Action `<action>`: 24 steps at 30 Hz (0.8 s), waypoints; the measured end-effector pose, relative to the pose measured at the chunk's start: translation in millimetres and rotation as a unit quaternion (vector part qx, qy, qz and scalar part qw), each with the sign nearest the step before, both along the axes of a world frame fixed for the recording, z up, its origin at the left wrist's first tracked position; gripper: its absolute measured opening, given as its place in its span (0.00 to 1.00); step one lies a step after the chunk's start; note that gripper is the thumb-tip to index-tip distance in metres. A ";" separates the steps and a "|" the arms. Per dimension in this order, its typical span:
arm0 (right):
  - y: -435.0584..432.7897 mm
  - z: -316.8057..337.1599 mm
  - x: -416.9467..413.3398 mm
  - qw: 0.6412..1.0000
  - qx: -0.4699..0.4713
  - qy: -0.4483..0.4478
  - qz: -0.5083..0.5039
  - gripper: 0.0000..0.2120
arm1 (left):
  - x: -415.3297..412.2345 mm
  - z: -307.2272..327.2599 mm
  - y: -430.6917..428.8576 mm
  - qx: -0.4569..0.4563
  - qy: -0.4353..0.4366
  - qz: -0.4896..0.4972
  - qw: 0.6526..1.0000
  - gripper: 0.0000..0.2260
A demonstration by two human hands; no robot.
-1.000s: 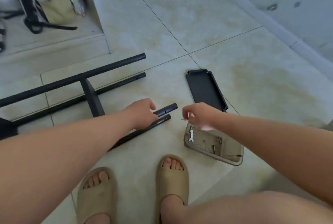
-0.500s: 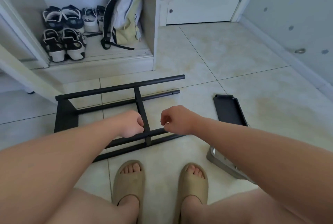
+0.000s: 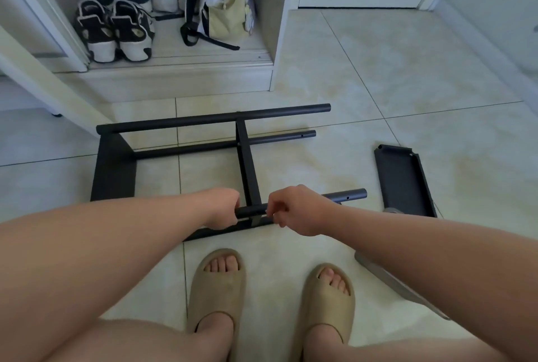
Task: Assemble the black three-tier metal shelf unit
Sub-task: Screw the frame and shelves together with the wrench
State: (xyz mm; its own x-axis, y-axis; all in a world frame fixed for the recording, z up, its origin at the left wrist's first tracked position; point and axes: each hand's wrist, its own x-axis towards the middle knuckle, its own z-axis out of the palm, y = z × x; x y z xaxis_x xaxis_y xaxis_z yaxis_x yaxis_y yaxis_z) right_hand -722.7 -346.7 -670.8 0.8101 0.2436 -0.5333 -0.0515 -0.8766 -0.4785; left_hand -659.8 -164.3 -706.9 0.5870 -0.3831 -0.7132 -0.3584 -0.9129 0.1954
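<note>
The black shelf frame (image 3: 247,169) lies on its side on the tiled floor, with several long tubes joined by a crossbar and one black end panel (image 3: 113,169) at the left. My left hand (image 3: 222,210) grips the nearest tube (image 3: 346,196) just left of the crossbar joint. My right hand (image 3: 291,210) sits just right of that joint, its fingertips pinched together against the tube. The small screw it held a moment ago is hidden in the fingers. A loose black shelf tray (image 3: 404,181) lies to the right.
A grey parts tray (image 3: 390,280) lies under my right forearm. My feet in beige slippers (image 3: 217,289) stand just in front of the frame. A low cabinet niche holds several shoes (image 3: 116,26) and a backpack (image 3: 227,3) behind the frame.
My right hand came from the parts tray, pinching a small screw, to the near tube at the crossbar joint. My left hand slid left along that tube. The camera tilted up.
</note>
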 end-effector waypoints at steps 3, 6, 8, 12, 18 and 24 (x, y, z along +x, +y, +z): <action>-5.6 -13.3 4.6 0.999 0.017 0.008 -0.030 0.09 | 1.6 -14.9 -1.8 -0.003 0.004 0.002 1.000 0.19; -7.2 -24.6 10.6 0.998 0.040 0.009 -0.055 0.09 | 3.5 -27.4 -3.2 -0.029 0.023 0.036 0.999 0.20; -6.5 -32.4 14.1 0.996 0.054 0.018 -0.069 0.10 | 5.3 -33.9 -6.5 -0.056 0.031 0.070 0.995 0.23; -2.1 -45.0 15.6 0.994 0.067 0.040 -0.071 0.14 | 8.5 -43.6 -13.3 -0.105 0.065 0.135 0.983 0.25; -0.1 -56.0 12.8 0.994 0.059 0.035 -0.083 0.14 | 11.7 -59.0 -12.8 -0.128 0.082 0.189 0.970 0.20; 2.4 -54.6 11.6 0.995 0.050 0.034 -0.083 0.14 | 11.1 -60.7 -12.5 -0.137 0.082 0.198 0.967 0.20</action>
